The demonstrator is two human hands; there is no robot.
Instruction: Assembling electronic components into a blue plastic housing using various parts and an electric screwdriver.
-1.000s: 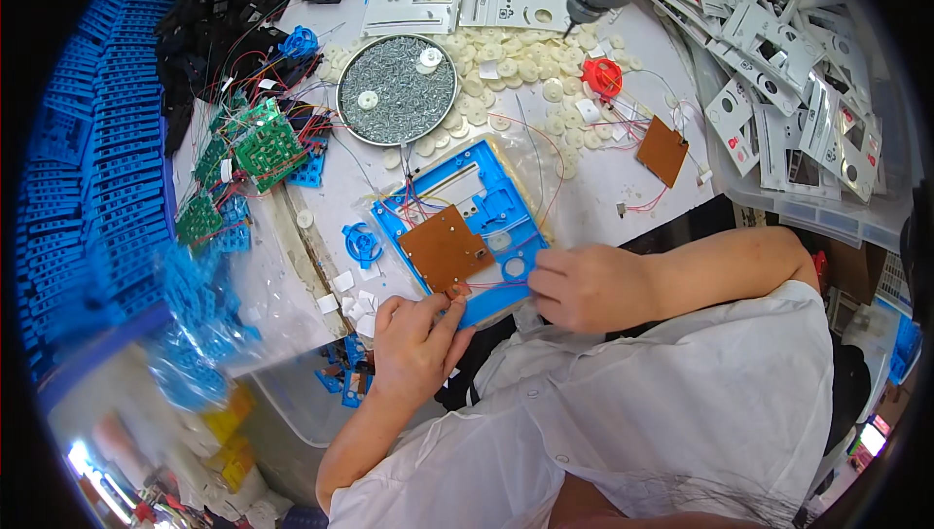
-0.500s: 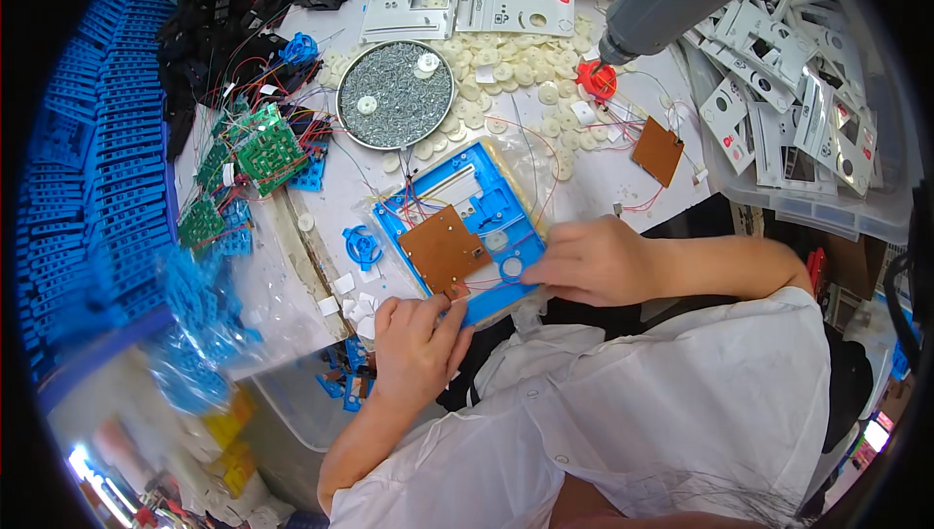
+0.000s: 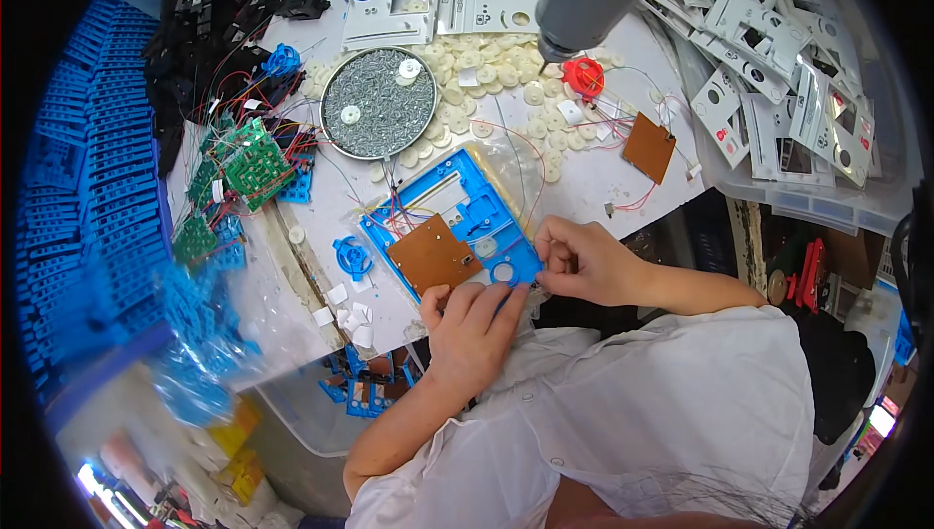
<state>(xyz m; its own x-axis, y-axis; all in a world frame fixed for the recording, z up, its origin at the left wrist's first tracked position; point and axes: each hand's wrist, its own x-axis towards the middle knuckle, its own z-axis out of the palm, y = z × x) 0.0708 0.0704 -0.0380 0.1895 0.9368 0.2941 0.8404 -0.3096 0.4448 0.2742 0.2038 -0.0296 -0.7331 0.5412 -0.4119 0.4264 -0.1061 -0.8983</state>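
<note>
A blue plastic housing (image 3: 465, 200) lies tilted on the table in front of me, a brown circuit board (image 3: 431, 255) resting in its left part. Thin wires run from its upper left side. My left hand (image 3: 472, 328) lies along the near edge, fingers spread and touching the housing beside the board. At the near right corner, my right hand (image 3: 587, 262) is closed, its fingertips pinched against the housing; what they hold is too small to make out. Close to the right hand's fingertips sits a round ring opening (image 3: 504, 273) in the housing.
Behind the housing stand a round tray of screws (image 3: 378, 145) and scattered cream discs (image 3: 506, 72). A grey power screwdriver (image 3: 593, 4) hangs overhead, near a red round part (image 3: 584, 77). Green circuit boards (image 3: 258, 165) lie left; a bin of white panels (image 3: 778, 208) stands right.
My left hand has slid right along the housing's near edge. The right hand's fingers have curled in at the corner. The whole view has shifted slightly.
</note>
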